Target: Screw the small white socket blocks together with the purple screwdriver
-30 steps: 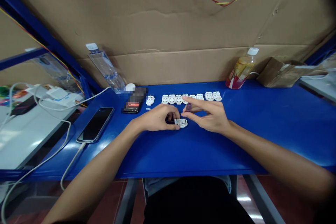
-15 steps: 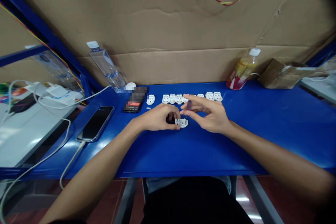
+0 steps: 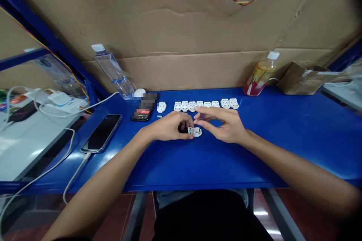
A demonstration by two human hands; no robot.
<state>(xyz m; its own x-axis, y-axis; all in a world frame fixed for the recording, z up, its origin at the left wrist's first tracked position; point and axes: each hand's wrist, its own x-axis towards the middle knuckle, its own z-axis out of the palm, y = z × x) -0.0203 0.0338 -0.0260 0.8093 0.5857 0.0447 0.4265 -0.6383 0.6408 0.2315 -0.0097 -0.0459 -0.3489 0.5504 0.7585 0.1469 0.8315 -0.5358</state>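
Observation:
My left hand [image 3: 172, 126] is closed, thumb and fingers pinching a small white plug adapter part [image 3: 194, 132] just above the blue table. From the right, my right hand [image 3: 226, 123] grips a small screwdriver [image 3: 201, 116] with a dark purple handle. Its thin shaft points down, and its tip meets the right end of the white part; the exact contact is too small to make out. Behind my hands, several similar white plug adapters [image 3: 185, 106] stand in a row. Another white adapter [image 3: 161, 107] is off to the left, with a small pale piece [image 3: 159, 116] near it.
Two phones, one dark [image 3: 145, 107] and one on a charging cable [image 3: 102, 133], lie to the left. A clear water bottle [image 3: 114, 73] leans at the back left. A drink bottle [image 3: 260, 75] and a cardboard box [image 3: 301, 79] stand at the back right, before a cardboard wall [image 3: 181, 69].
My right hand has shifted slightly, lowering its fingers around the screwdriver handle, which shows less now. More of the adapter row is visible behind it. My left hand stays put on the white part.

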